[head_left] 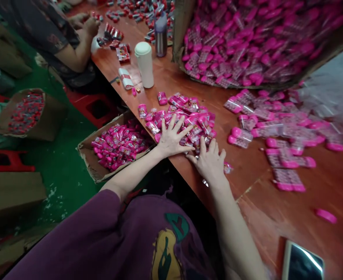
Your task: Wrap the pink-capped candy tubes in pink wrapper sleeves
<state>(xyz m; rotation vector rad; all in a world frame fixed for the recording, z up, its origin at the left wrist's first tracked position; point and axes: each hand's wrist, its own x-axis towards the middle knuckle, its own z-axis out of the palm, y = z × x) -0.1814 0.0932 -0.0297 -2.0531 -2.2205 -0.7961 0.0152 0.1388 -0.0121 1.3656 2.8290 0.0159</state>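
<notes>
Left hand [173,139], right hand [211,161] open on pink packets [198,121]

Left fingers splayed wide, right looser; palms down, no visible grip. Packets: hot pink, shiny clear wrap, heaped along tabletop [247,167] edge. Surface reddish-brown, scuffed. White cup [145,68] beyond heap; filled cardboard box [86,157] below edge. Green floor [50,165]; another person [72,52] upper left.
</notes>
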